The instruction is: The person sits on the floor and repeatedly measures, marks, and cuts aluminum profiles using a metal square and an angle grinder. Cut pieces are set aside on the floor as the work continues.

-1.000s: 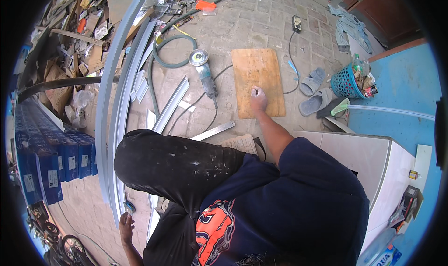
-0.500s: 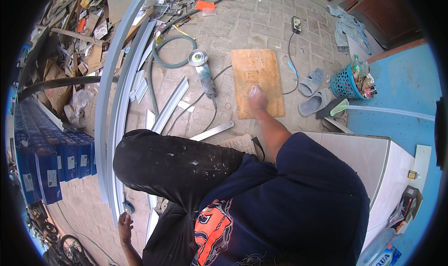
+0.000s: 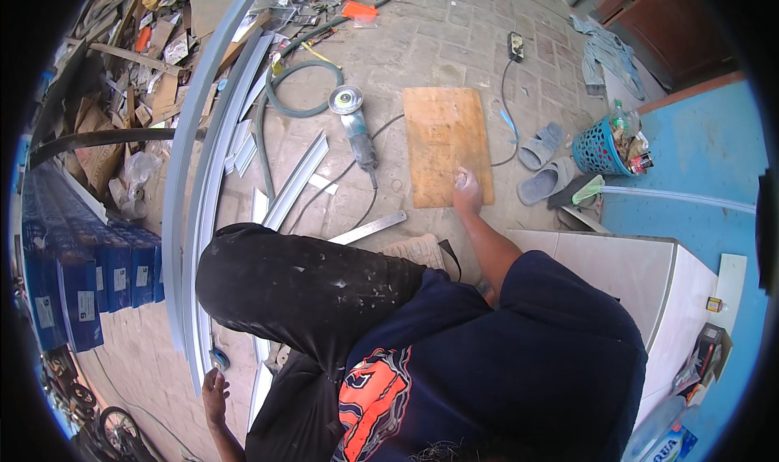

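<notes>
My right hand [image 3: 468, 191] is closed over the lower right part of a flat wooden board [image 3: 438, 129] on the ground. Its fingers look dusted white, and whatever they may hold is hidden. At lower left, my left hand [image 3: 215, 395] hangs beside long grey metal profiles [image 3: 180, 243], its fingers loosely apart. Just beyond its fingertips is a small round blue-and-black object [image 3: 218, 358], too small to name. An angle grinder [image 3: 357, 133] with a pale disc lies left of the board. Nearer my knee is a metal ruler-like strip [image 3: 369, 227].
Cut white profiles [image 3: 296, 182] and a coiled green hose [image 3: 302, 113] lie at left. Blue boxes [image 3: 77, 292] are stacked beyond them. To the right are grey sandals [image 3: 545, 180], a blue basket of rubbish [image 3: 602, 147] and a white cabinet [image 3: 613, 267]. Wood scraps [image 3: 162, 97] fill the far left.
My right hand has moved right and slightly nearer across the board, from its middle toward the lower right edge. My left hand has hardly moved.
</notes>
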